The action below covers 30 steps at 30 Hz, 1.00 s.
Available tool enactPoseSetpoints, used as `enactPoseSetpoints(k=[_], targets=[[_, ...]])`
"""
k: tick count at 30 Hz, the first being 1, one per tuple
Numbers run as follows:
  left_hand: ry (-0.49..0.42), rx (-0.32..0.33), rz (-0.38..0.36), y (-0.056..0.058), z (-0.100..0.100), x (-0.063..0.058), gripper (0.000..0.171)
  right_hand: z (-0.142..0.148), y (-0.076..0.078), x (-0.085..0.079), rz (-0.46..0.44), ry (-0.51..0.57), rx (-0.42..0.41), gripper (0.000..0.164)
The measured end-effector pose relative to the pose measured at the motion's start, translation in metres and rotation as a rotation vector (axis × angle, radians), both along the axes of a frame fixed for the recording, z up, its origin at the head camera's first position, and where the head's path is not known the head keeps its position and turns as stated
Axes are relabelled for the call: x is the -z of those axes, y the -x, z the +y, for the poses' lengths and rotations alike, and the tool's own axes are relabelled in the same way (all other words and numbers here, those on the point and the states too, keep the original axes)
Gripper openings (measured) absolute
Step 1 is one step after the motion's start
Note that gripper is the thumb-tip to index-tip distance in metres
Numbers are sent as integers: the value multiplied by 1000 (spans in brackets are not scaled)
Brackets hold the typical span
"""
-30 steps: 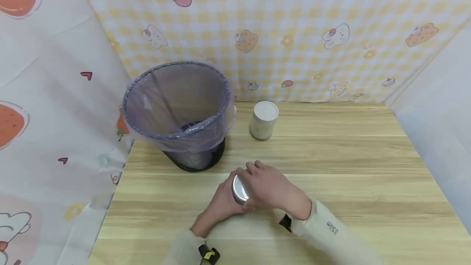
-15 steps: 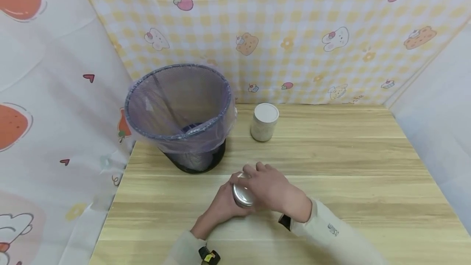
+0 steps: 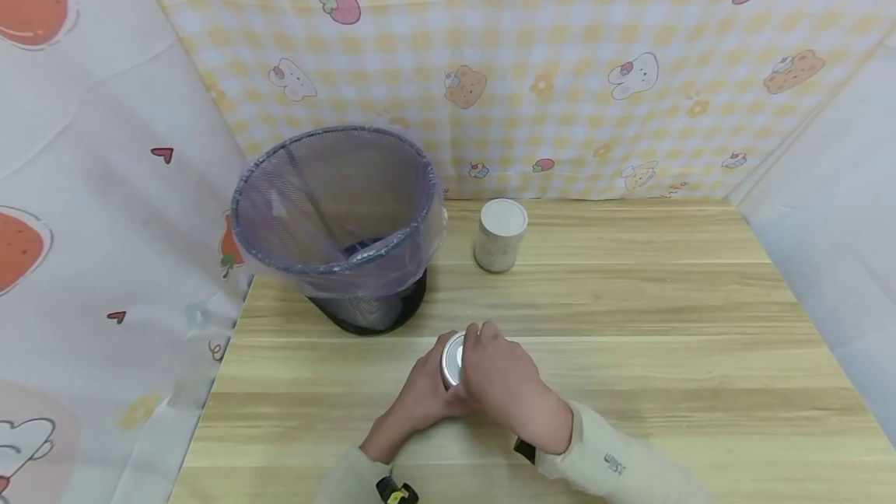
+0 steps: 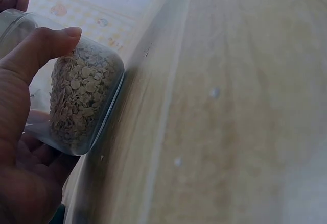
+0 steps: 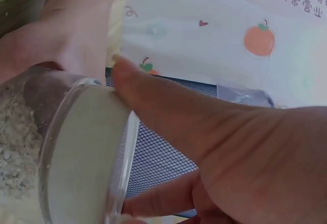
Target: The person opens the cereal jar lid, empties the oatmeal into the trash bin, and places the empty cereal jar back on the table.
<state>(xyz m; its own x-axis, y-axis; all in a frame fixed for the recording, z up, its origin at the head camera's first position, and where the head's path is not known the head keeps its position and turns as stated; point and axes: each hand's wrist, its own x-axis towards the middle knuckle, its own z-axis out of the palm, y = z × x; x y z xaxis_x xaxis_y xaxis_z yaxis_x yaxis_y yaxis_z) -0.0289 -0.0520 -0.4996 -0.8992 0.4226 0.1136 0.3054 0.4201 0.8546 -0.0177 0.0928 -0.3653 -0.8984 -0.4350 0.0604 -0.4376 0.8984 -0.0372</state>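
Note:
A clear plastic jar [image 4: 84, 91], partly filled with rolled oats, is tilted in the left wrist view, its base close to the table. My left hand [image 3: 425, 393] grips its body, thumb on one side and fingers beneath. At the top, my right hand [image 3: 502, 381] holds the round lid [image 5: 84, 150] by its edge, thumb on one side and fingers on the other. The lid sits on the jar; in the head view the right hand hides part of its pale top and shiny rim.
A mesh waste basket [image 3: 371, 309] with a translucent purplish liner [image 3: 388, 280] stands at the left of the wooden table [image 3: 651, 317]. Behind the hands, near the back curtain [image 3: 581, 37], stands another round container [image 3: 498, 247] with a white lid.
My right hand has turned on the lid: its fingers lay across the top half a second ago and now bunch at the right edge. My left hand keeps its grip on the jar.

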Motion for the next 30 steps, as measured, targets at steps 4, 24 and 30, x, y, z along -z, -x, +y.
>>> enactPoseSetpoints(k=[4,24,30], targets=[[24,-3,-11,0,1,0,98,3,5,-9,-159,43,-29,58],[26,-16,0,0,0,1,100,10,8,-16,-61,-86,-112,81],[5,20,7,0,0,-1,101,2,2,-7,40,-83,-36,74]])
